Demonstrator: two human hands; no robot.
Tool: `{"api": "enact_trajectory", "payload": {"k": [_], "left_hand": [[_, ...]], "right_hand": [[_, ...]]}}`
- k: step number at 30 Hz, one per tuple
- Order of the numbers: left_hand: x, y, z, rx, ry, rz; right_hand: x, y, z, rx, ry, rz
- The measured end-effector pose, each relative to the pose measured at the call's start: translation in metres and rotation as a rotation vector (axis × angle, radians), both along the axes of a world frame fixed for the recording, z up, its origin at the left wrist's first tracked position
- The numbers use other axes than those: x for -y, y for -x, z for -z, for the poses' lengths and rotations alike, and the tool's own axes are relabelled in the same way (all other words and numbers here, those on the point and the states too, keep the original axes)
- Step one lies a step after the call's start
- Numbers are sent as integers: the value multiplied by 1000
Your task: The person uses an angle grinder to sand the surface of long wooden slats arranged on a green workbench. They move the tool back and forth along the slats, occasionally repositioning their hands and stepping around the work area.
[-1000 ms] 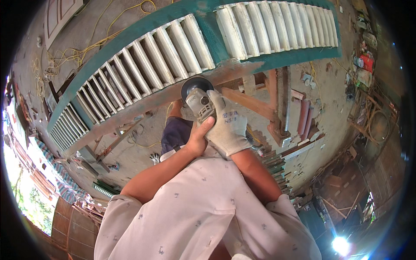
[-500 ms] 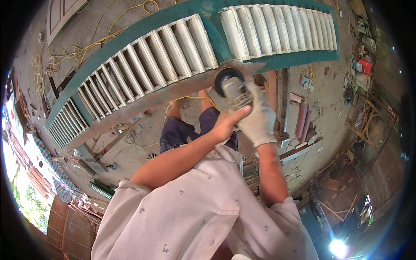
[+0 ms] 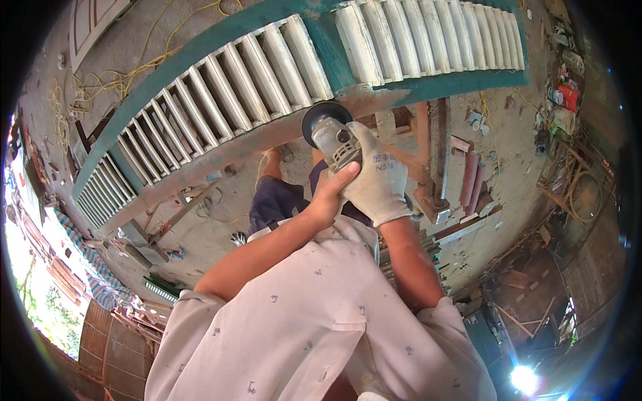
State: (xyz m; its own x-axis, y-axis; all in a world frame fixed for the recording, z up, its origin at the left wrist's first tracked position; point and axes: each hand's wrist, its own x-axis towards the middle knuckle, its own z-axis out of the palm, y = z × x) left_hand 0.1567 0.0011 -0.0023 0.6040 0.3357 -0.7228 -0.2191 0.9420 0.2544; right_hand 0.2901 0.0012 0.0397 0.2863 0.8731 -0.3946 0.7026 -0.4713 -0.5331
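An angle grinder (image 3: 329, 139) with a round black disc (image 3: 311, 120) is held in both my hands. My right hand (image 3: 379, 175), in a whitish work glove, wraps around its body. My bare left hand (image 3: 329, 195) is closed around the rear end, the thumb lying along the top. The disc meets the near edge of a long louvered shutter (image 3: 348, 63), below its middle crosspiece. Green paint covers the shutter's far rail and crosspieces; the slats are whitish. Along much of the near rail (image 3: 254, 142) the surface is brown and bare-looking.
Yellow cord (image 3: 127, 77) lies tangled on the floor at the far left. Wooden beams (image 3: 438, 147) and reddish boards (image 3: 472, 180) are to the right. A pale panel (image 3: 93, 30) leans at the upper left. Assorted clutter (image 3: 565, 97) lines the right side.
Both hands and the grinder have moved left along the shutter's near rail. The shutter shows only a slight shift in the picture.
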Motion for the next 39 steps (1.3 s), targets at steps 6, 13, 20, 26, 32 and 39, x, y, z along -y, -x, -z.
{"api": "enact_trajectory", "payload": {"k": [6,13,20,26,32,39], "left_hand": [[-8,-32,4,46,-95,26],[-19,-52,2,78,-55,191],[-1,25,5,20,-102,-72],[6,107,14,-21,-60,-176],[11,198,8,-56,78,-321],[-1,251,-7,-26,61,-342]], "right_hand": [[-5,-26,-13,4,96,84],[2,-45,-11,63,26,155],[-8,32,-11,-1,18,5],[-15,112,1,-79,-48,-105],[-37,203,2,-17,69,-303],[-58,256,-14,-4,155,-434]]}}
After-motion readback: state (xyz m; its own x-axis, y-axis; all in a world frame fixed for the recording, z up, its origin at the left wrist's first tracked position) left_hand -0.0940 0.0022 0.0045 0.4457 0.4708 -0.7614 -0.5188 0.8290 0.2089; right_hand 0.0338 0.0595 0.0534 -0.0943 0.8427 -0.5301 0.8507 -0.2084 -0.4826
